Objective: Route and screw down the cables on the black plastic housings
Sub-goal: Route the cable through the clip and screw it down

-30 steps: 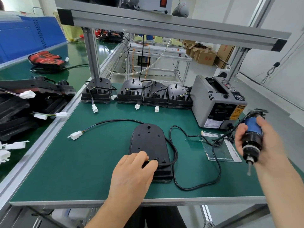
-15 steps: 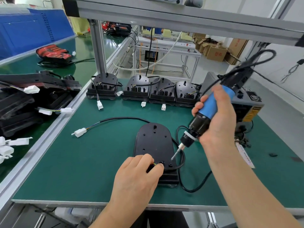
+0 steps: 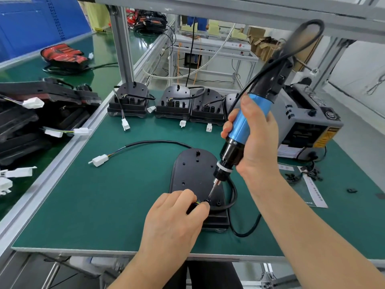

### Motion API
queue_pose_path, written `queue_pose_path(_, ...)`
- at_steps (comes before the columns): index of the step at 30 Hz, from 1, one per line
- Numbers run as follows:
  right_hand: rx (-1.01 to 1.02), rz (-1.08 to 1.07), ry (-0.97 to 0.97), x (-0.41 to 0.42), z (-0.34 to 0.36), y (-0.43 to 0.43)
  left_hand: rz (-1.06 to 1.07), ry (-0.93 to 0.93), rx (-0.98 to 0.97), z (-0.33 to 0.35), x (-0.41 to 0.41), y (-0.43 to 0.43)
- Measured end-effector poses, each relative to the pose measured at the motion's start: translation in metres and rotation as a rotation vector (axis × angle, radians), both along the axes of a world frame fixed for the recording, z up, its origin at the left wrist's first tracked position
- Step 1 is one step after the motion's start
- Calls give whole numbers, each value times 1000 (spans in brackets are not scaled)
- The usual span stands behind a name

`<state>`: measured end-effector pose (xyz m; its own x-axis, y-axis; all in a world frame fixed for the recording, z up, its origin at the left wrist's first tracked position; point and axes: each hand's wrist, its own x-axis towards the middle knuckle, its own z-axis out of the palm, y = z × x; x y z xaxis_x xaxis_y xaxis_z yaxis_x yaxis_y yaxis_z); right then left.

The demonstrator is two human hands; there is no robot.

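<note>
A black plastic housing [image 3: 192, 172] lies flat on the green mat in front of me. Its black cable [image 3: 158, 142] arcs left from the far end to a white connector [image 3: 100, 160]; another stretch loops round the near right side. My left hand [image 3: 175, 217] rests on the housing's near end and pinches the cable end with its coloured wires against it. My right hand [image 3: 253, 138] grips a blue and black electric screwdriver [image 3: 239, 130], tilted, with the bit tip down on a hole right beside my left fingertips.
Several more housings [image 3: 175, 101] with cables stand in a row at the back of the mat. A grey tape dispenser [image 3: 304, 122] sits at the right, with paper sheets [image 3: 310, 188] and small black clips in front. Stacked black parts [image 3: 31, 122] fill the left bench.
My right hand swung the screwdriver in from the far right and lowered its bit onto the housing next to my left fingers. My left hand stayed on the cable end.
</note>
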<state>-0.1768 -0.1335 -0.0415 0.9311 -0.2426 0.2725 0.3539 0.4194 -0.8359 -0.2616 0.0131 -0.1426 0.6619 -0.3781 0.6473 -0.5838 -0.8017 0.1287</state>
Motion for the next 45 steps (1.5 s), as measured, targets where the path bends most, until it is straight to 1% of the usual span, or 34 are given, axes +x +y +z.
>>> queue_pose_path(16, -37, 38, -26, -6, 2, 2, 2, 14, -9, 1, 0, -1)
queue_pose_path(27, -4, 36, -35, -8, 0, -1, 17, 3, -10, 2, -1, -1)
queue_pose_path(36, -78, 99, -88, -9, 2, 5, 24, -11, -6, 2, -1, -2)
queue_pose_path(45, -109, 92, -107, -10, 3, 8, 15, -15, -21, 0, 0, -2)
